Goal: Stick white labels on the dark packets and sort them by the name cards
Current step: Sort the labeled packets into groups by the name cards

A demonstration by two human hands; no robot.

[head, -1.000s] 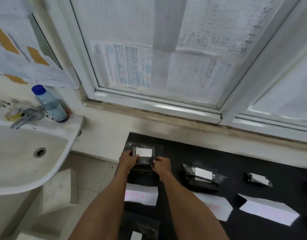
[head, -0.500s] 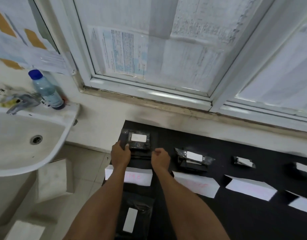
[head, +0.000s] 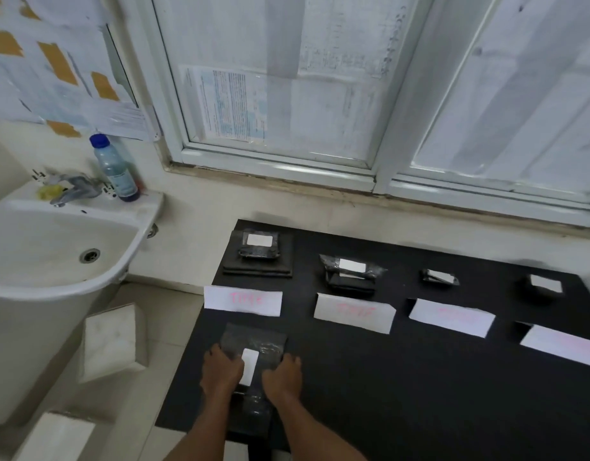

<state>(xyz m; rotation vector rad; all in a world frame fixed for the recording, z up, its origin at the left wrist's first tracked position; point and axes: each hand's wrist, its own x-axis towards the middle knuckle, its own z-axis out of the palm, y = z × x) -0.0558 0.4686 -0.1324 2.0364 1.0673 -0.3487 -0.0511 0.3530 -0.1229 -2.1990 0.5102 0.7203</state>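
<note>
Sorting step: left hand (head: 222, 371) and right hand (head: 282, 372) grip the labelled dark packet (head: 253, 337), 6 o'clock.
Next I'd match it to a name card (head: 242, 300).

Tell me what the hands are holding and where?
Both hold the near dark packet: the left hand grips its left side and the right hand its right side, either side of the white label.

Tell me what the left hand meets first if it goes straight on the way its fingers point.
The left hand grips the dark packet with fingers pointing away from the person. Past that packet, the leftmost name card probably comes first, then the labelled stack behind it. Depth is unclear.
</note>
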